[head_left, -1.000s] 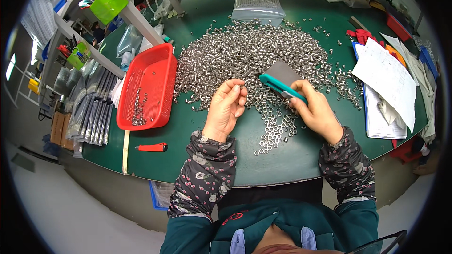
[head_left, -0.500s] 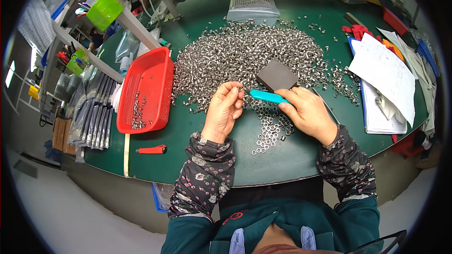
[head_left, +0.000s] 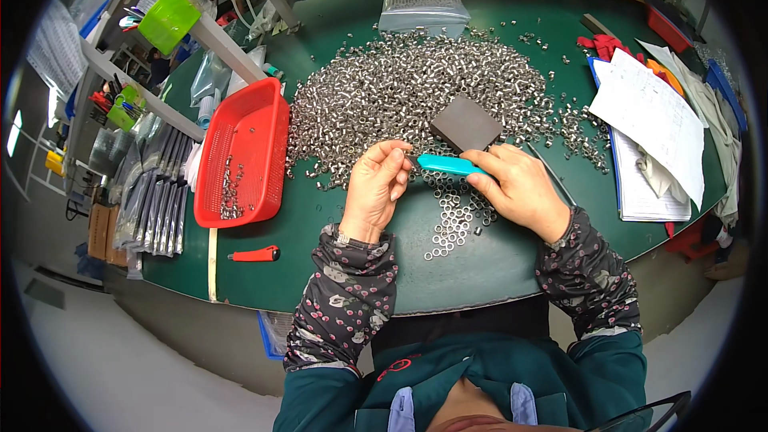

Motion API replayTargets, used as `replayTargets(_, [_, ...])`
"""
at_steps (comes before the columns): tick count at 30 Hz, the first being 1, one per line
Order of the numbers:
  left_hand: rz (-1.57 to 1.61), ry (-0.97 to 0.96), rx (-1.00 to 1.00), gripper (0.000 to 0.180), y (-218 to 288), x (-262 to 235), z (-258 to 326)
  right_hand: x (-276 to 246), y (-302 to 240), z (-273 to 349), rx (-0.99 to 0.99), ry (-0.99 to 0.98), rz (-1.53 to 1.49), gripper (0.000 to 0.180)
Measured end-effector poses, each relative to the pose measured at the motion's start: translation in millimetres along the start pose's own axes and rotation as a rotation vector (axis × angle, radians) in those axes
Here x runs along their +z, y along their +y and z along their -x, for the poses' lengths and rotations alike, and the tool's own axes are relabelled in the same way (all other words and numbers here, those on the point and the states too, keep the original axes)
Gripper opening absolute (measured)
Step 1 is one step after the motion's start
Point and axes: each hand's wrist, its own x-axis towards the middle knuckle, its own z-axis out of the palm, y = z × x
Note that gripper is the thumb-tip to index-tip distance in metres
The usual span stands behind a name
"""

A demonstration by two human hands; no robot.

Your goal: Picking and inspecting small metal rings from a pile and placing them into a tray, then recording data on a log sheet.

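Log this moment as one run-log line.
left hand: pinching small metal part | right hand: holding teal tool, tip at left fingers | metal parts pile behind | red tray left | dark block on pile

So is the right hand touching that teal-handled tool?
Touching. The head view shows the right hand with its fingers wrapped over the back end of the teal-handled tool, no gap between them.

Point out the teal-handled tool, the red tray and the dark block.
teal-handled tool [head_left: 450, 165], head view, middle of its handle.
red tray [head_left: 214, 162], head view, its left rim.
dark block [head_left: 466, 123], head view, centre of its top face.
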Motion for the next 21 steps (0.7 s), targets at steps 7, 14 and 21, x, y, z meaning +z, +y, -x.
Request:
replayTargets(7, [-0.037, 0.064, 0.005, 0.015, -1.9, 3.1, 0.6, -3.2, -2.6, -2.7, -0.038, 0.036, 0.091, 0.025])
replayTargets(14, [-0.103, 0.086, 0.034, 0.015, -3.2, 3.4, 0.1, -2.0, -2.3, -3.3, -0.096, 0.103, 0.194, 0.028])
replayTargets(21, [-0.172, 0.117, 0.038, 0.016, -3.1, 5.0, 0.4, -2.6, -2.8, -3.4, -0.130, 0.130, 0.260, 0.032])
